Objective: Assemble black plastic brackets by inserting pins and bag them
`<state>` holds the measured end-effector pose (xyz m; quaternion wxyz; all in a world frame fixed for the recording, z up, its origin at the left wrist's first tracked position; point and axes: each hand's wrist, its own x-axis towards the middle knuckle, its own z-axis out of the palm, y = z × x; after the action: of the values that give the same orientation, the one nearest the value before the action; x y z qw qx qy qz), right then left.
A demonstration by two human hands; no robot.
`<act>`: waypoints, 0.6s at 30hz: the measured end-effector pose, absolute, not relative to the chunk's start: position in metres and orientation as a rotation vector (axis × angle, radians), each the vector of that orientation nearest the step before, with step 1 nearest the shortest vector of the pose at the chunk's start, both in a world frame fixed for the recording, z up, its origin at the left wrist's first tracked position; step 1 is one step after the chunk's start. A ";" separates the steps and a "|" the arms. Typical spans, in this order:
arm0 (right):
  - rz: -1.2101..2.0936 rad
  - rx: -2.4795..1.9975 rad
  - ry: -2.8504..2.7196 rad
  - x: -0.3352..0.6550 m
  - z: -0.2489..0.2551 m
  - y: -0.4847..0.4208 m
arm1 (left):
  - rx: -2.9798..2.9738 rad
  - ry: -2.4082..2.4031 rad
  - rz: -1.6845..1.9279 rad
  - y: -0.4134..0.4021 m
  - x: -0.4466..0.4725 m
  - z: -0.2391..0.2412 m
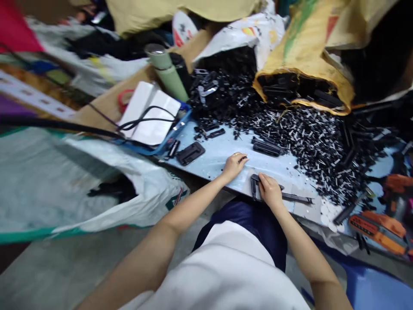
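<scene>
My left hand (235,166) is closed in a pinch over the pale blue tabletop (209,157), with a small dark part (242,159) between its fingertips. To its right, my right hand (270,189) grips a black hinged plastic piece (254,187) at the table's front edge. A long dark bar (297,198) of that piece, or of another lying against it, sticks out to the right beneath the hand. Behind both hands lie long black plastic parts (267,147). A flat black rectangular part (190,153) rests farther left.
A heap of small black and silver parts (316,150) spreads across the right, below an open yellow sack (303,77). An orange power tool (377,228) lies at the right edge. On the left stand a blue basket (155,150) holding white boxes and a green flask (169,75).
</scene>
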<state>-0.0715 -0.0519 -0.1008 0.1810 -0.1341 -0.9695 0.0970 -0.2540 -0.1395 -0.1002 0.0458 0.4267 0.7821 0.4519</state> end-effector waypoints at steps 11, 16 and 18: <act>0.164 -0.281 -2.612 -0.075 -0.103 -0.049 | 0.514 3.199 0.847 -0.234 -0.360 -0.076; 0.264 -0.313 -2.699 -0.074 -0.099 -0.048 | 1.073 2.946 0.905 -0.198 -0.312 -0.084; 0.293 -0.317 -2.739 -0.073 -0.097 -0.047 | 1.185 2.807 0.905 -0.176 -0.295 -0.085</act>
<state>-0.0734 -0.0467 -0.0970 0.1836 -0.1125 -0.9710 0.1039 -0.2952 -0.1756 -0.0847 -0.0183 0.3728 0.8830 0.2847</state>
